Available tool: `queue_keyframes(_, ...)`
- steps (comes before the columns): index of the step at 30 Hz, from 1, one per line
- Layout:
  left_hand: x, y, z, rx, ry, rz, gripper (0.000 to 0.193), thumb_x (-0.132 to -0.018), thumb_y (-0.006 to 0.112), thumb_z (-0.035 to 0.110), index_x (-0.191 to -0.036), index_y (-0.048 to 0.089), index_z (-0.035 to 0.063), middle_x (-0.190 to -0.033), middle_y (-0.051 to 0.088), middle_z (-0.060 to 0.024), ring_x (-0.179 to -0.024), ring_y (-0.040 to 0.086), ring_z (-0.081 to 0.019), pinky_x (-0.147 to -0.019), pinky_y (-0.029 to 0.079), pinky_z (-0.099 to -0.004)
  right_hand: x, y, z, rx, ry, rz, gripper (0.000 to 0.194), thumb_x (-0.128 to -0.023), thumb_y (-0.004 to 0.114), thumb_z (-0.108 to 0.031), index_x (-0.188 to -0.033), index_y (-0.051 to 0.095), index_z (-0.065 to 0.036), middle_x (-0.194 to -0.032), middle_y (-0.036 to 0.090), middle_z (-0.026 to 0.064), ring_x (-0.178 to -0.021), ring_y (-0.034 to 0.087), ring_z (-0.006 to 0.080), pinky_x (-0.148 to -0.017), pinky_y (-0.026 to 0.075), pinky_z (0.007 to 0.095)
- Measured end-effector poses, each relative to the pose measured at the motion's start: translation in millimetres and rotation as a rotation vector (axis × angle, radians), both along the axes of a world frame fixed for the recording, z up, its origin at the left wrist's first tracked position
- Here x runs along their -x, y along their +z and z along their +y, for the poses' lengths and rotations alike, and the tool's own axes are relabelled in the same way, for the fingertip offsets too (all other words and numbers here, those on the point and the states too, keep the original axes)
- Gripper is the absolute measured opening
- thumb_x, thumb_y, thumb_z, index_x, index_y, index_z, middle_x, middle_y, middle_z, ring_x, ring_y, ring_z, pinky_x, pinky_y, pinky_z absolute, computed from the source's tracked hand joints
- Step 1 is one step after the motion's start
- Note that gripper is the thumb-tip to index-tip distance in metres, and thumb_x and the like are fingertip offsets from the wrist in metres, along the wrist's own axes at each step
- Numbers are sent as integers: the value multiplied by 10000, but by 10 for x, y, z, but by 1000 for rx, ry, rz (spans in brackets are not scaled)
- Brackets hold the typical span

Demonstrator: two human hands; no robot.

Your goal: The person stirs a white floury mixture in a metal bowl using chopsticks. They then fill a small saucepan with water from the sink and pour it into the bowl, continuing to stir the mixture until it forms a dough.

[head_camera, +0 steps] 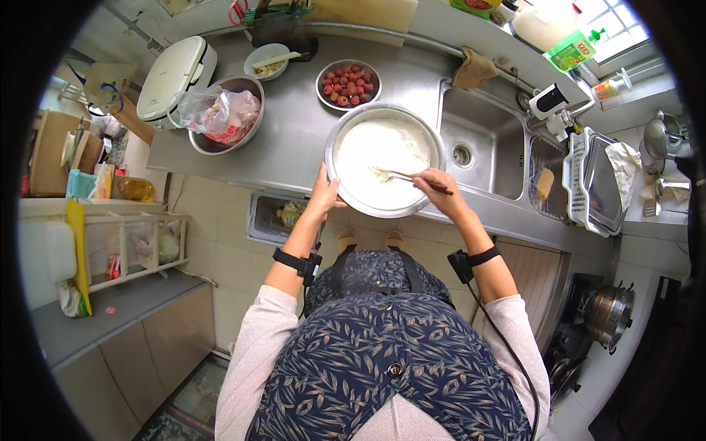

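A wide stainless steel bowl (332, 144) holds white flour (380, 144), with a small wet, lumpy patch (381, 175) near its front middle. My left hand (325, 191) grips the bowl at its left front side. In my right hand (441, 190) is a pair of chopsticks (405, 176), held over the bowl's right front rim. Their tips reach into the lumpy patch. Just behind the bowl stands a smaller steel bowl of red round fruit (348, 85).
A steel bowl with bagged raw meat (231, 113) stands left, beside a pale electric appliance (176, 77). Behind it is a small bowl (270, 60) with pale pieces. The sink (485, 138) lies right, then a white dish rack (579, 182). An open drawer-like bin (276, 218) sits below the counter edge.
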State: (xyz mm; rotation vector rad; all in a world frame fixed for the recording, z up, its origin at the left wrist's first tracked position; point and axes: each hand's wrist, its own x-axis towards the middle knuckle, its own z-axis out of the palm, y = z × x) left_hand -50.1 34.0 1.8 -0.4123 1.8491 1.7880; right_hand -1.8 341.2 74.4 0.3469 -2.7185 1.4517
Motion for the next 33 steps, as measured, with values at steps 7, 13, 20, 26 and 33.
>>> queue_keyframes(7, -5, 17, -21, -68, -22, -32, 687, -1044, 426, 126, -1617, 57, 201, -1422, 500, -225, -1001, 702, -315, -615, 649, -400, 22, -69, -24, 8, -291, 220, 81, -945, 666, -26, -1009, 704, 6, -843, 686, 111, -777, 671, 197, -673, 514, 321)
queue_keyframes(13, -30, 24, -92, -113, -36, -53, 682, -1049, 453, 159, -1605, 58, 177, -1377, 548, -213, -1044, 701, -329, -632, 645, -390, -451, -48, -477, -170, -55, 174, 117, -941, 638, -93, -1033, 683, -36, -904, 664, 173, -793, 673, 370, -698, 550, 443)
queue_keyframes(20, 22, -33, -236, -6, -84, -4, 683, -1016, 571, 165, -1582, 197, 94, -1305, 576, -191, -1059, 662, -289, -780, 599, -403, -755, -281, -538, -448, 179, 255, 501, -775, 787, -235, -1202, 614, -39, -1173, 621, 141, -1185, 582, 339, -980, 505, 416)
queue_keyframes(26, -230, 460, -18, 617, -59, 940, 685, -906, 633, 16, -1537, 368, 45, -1261, 541, -157, -1154, 544, -273, -989, 455, -366, -890, -424, -202, -664, 18, 398, 557, -902, 598, -159, -1437, 486, -55, -1415, 525, 186, -1355, 483, 357, -1115, 425, 421)
queue_keyframes(33, -954, 1260, 1828, -88, -292, 893, 427, -923, 667, -28, -1343, 598, 16, -977, 594, -22, -850, 590, -96, -790, 508, -238, -1858, 1, 1150, -443, -266, 258, 391, -829, 610, -49, -1219, 639, -39, -1087, 611, 130, -1095, 612, 312, -876, 531, 411)
